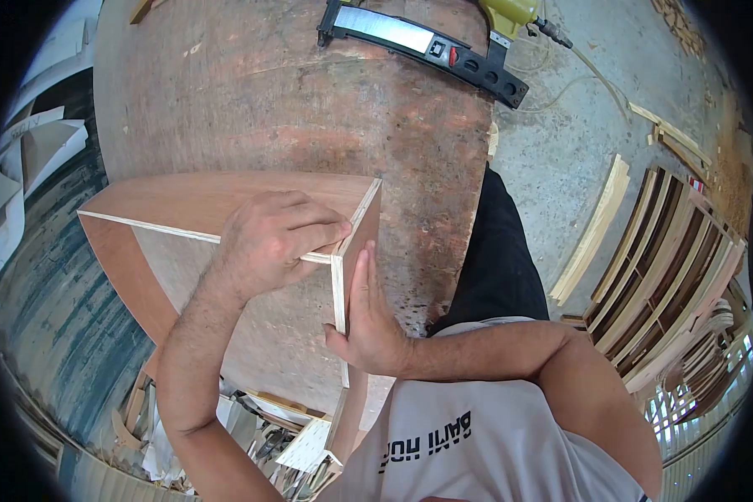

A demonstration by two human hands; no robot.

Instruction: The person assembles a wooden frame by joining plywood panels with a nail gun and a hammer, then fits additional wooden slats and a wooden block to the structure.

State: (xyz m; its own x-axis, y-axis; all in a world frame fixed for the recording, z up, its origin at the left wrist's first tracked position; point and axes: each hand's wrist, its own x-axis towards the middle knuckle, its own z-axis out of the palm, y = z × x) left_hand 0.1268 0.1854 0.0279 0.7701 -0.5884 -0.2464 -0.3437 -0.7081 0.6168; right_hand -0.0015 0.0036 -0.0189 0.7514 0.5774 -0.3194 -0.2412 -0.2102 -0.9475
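Grasping the plywood frame (201, 192) with both hands at its right corner, on the near part of the worn wooden desk (293, 100). Pinching the edge of the far panel (146, 197) with the left hand (274, 238), fingers bent over the upper face and fingertips right beside the joint; cannot tell how far the thumb reaches beneath. Bracing the right panel (367, 226) with the right hand (375, 330), fingers laid straight along its outer face, thumb hooked across the pale ply edge. Touching nothing else with either hand. At the left end of the plywood frame, a reddish-brown left panel (125, 272), running toward the near side.

At the far right of the desk, well apart from the hands, a nail gun (443, 57) with a long black magazine and a yellow-green body, joined to a thin hose (598, 75). To the right, on the grey floor (544, 125), pale wooden strips (592, 230) just beside a stack of wooden pieces (657, 268). To the left, below desk level, white sheets (50, 159); at the near side, a jumble of offcuts (305, 448), too cluttered to sort out.
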